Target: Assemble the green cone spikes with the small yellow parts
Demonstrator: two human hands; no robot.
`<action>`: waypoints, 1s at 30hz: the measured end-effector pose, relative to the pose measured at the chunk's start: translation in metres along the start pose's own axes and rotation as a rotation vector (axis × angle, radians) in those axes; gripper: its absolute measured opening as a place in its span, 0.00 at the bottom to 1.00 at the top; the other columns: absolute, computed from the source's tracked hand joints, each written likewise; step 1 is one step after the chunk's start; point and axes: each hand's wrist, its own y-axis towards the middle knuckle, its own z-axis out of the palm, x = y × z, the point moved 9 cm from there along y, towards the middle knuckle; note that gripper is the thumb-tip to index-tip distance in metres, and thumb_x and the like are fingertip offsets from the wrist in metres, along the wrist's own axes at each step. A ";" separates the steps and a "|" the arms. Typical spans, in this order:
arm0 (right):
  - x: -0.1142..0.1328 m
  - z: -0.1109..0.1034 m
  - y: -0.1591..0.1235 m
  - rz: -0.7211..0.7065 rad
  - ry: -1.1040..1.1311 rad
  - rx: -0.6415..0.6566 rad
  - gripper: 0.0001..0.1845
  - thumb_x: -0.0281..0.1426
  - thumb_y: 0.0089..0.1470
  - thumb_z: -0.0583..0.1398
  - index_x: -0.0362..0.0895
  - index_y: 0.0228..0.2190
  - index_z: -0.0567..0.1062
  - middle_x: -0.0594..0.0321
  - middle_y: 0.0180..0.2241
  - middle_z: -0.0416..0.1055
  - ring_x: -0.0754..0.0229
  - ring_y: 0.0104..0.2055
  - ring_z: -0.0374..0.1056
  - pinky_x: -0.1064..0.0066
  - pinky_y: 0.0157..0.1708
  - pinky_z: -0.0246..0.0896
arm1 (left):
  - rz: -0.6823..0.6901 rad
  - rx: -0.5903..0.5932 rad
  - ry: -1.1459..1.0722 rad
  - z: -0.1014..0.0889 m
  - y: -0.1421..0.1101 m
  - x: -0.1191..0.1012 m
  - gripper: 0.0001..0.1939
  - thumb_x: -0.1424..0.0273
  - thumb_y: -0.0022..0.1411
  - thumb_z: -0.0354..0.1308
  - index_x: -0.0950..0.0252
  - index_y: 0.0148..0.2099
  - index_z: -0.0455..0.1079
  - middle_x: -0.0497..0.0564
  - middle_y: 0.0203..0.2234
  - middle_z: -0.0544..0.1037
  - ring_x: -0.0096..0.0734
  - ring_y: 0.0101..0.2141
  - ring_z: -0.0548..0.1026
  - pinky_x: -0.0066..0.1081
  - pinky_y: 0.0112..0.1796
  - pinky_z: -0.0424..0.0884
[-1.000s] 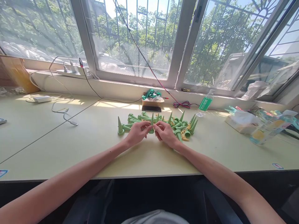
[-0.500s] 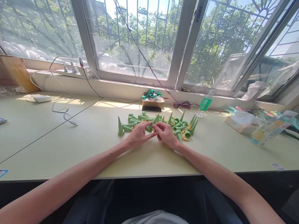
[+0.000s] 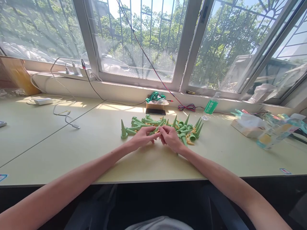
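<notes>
My left hand and my right hand meet in front of a heap of green plastic cone spikes. A tilted green spike shows at the left hand's fingertips, and those fingers are closed around its lower part. The right hand's thumb and fingers are pinched together against it; what they hold is too small and hidden to name. Small yellow pieces lie among the spikes to the right. At the heap's left end one spike stands upright on its wide base.
Behind the heap sit a small box with green stuff and a black phone. A bottle with a green label stands by the window. To the right are a tissue box and a clear bottle; a white cable lies left.
The spike between my hands has tipped over from steeper to more slanted. Both hands have shifted slightly, and the left fingers have curled lower under it.
</notes>
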 end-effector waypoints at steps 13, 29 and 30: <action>-0.007 0.000 0.001 0.042 0.003 0.028 0.23 0.46 0.58 0.58 0.44 0.20 0.65 0.73 0.12 0.57 0.70 0.12 0.55 0.76 0.13 0.48 | -0.081 0.124 -0.259 0.007 0.000 0.013 0.20 0.60 0.57 0.65 0.67 0.48 0.75 0.51 0.31 0.72 0.27 0.32 0.68 0.28 0.32 0.70; -0.008 0.004 -0.001 0.108 0.073 0.028 0.24 0.50 0.53 0.60 0.44 0.20 0.66 0.72 0.12 0.56 0.69 0.13 0.51 0.75 0.14 0.44 | -0.094 0.159 -0.274 0.012 -0.002 0.014 0.21 0.60 0.57 0.65 0.68 0.49 0.76 0.55 0.33 0.74 0.27 0.30 0.71 0.29 0.31 0.70; -0.008 0.004 -0.001 0.110 0.079 0.028 0.24 0.50 0.53 0.60 0.44 0.20 0.66 0.72 0.12 0.56 0.69 0.13 0.51 0.75 0.14 0.44 | -0.095 0.156 -0.269 0.012 -0.002 0.014 0.22 0.59 0.57 0.65 0.69 0.49 0.76 0.55 0.33 0.74 0.27 0.30 0.71 0.29 0.31 0.70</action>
